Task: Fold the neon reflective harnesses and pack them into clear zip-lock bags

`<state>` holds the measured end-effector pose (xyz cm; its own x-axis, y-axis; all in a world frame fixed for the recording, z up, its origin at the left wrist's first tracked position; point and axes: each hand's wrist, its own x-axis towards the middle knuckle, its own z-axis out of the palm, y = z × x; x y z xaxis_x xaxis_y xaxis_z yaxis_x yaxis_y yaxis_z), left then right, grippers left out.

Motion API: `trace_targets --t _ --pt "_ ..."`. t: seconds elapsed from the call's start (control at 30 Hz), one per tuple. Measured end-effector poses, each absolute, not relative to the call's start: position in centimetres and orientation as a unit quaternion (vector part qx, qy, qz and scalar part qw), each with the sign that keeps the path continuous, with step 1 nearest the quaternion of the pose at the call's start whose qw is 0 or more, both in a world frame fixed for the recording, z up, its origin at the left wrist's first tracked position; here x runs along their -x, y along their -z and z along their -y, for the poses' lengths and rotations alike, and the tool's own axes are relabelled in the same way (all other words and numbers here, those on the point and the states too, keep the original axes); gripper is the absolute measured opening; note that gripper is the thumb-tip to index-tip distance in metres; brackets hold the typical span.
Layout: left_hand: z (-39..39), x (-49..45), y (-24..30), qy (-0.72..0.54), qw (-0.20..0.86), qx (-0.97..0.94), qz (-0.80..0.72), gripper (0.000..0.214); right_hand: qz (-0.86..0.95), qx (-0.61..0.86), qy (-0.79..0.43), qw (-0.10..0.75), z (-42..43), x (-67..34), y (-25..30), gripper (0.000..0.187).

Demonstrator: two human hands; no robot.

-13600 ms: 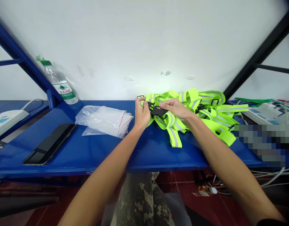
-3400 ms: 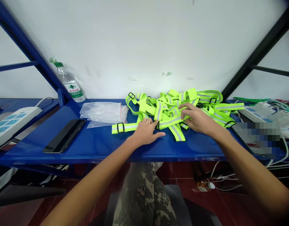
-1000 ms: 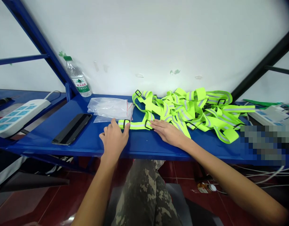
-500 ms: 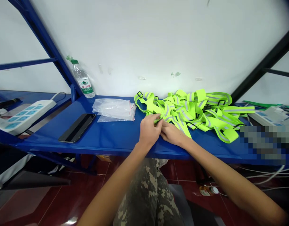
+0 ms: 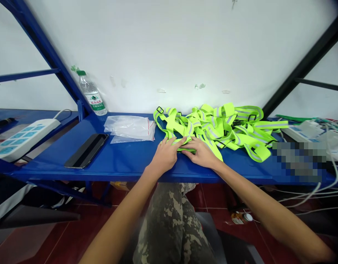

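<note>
A tangled heap of neon yellow-green reflective straps [image 5: 213,123] with grey stripes and black buckles lies on the blue table [image 5: 135,161]. At its near left edge, my left hand [image 5: 166,154] has its fingers closed on a piece of strap. My right hand [image 5: 199,152] meets it from the other side, thumb and fingers around the same looped strap. The fingertips of both hands are partly covered by the yellow-green band. To the left of my hands lie several clear plastic bags [image 5: 130,128] with a red seal line.
A black phone [image 5: 86,150] lies on the left of the table, with a water bottle [image 5: 93,95] behind it against the wall. White power strips [image 5: 25,137] sit at the far left and far right. Cables [image 5: 309,200] hang at the right; a small bottle [image 5: 240,217] is on the floor.
My hands have moved slightly apart, and a loop of strap now shows between them. The whole view has shifted a little to the right.
</note>
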<state>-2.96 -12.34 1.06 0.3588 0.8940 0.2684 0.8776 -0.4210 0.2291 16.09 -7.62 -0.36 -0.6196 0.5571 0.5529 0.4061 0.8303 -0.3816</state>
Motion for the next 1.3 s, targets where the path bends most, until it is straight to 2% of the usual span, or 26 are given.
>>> trace_targets --t 0.23,0.33,0.4,0.5,0.63,0.8,0.97,1.13,1.3 --pt "12.9 2.6 -1.9 -0.113 -0.018 -0.818 -0.564 0.056 0.868 0.318 -0.045 0.379 8.3 -16.3 0.8 0.003" --pt "13.0 2.4 -1.7 -0.105 -0.046 -0.812 -0.573 0.054 0.85 0.366 0.01 0.379 8.7 -16.5 0.9 0.027" --pt "13.1 2.2 -1.3 -0.118 -0.057 -0.807 -0.576 0.052 0.853 0.387 0.028 0.35 8.9 -16.6 0.9 0.039" --pt "13.2 1.9 -0.7 -0.151 -0.047 -0.803 -0.574 0.05 0.868 0.406 0.03 0.286 9.1 -16.6 0.9 0.034" --pt "13.4 1.8 -0.3 -0.189 -0.019 -0.788 -0.585 0.06 0.875 0.414 0.046 0.246 9.2 -16.5 0.5 0.03" --pt "13.6 1.9 -0.6 -0.176 -0.04 -0.79 -0.586 0.049 0.887 0.388 0.047 0.245 8.7 -16.7 0.4 0.03" --pt "13.6 1.7 -1.3 -0.119 -0.076 -0.8 -0.584 0.047 0.895 0.349 0.035 0.274 8.5 -17.4 0.9 0.033" --pt "13.2 2.1 -1.7 -0.102 -0.087 -0.81 -0.571 0.047 0.904 0.326 0.007 0.275 8.5 -17.6 1.1 0.051" --pt "12.6 2.7 -1.6 -0.109 -0.1 -0.813 -0.563 0.053 0.909 0.349 0.043 0.223 8.1 -16.9 0.9 0.039"
